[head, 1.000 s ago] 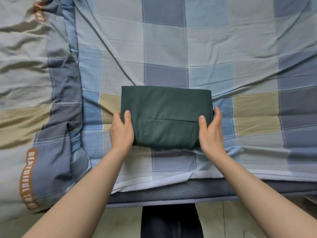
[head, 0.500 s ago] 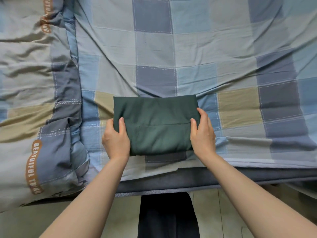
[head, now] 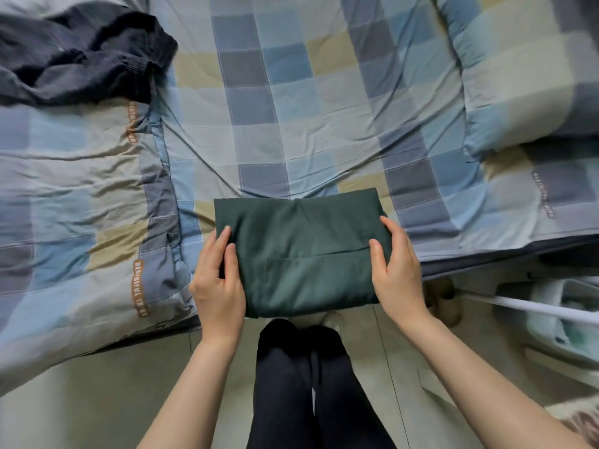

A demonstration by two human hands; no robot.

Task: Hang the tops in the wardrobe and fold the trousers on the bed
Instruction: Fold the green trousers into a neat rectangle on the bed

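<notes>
Folded green trousers [head: 301, 254]: soft, light, prone to unfolding; gripped at 9 and 3 o'clock edges by left hand [head: 217, 280] and right hand [head: 397, 270], fingers curled under

bed [head: 324, 102]: checked sheet | left: quilt [head: 71, 189], dark sweater [head: 81, 53] on it | right: pillow [head: 525, 76] | near edge: folded trousers [head: 301, 254]
</notes>
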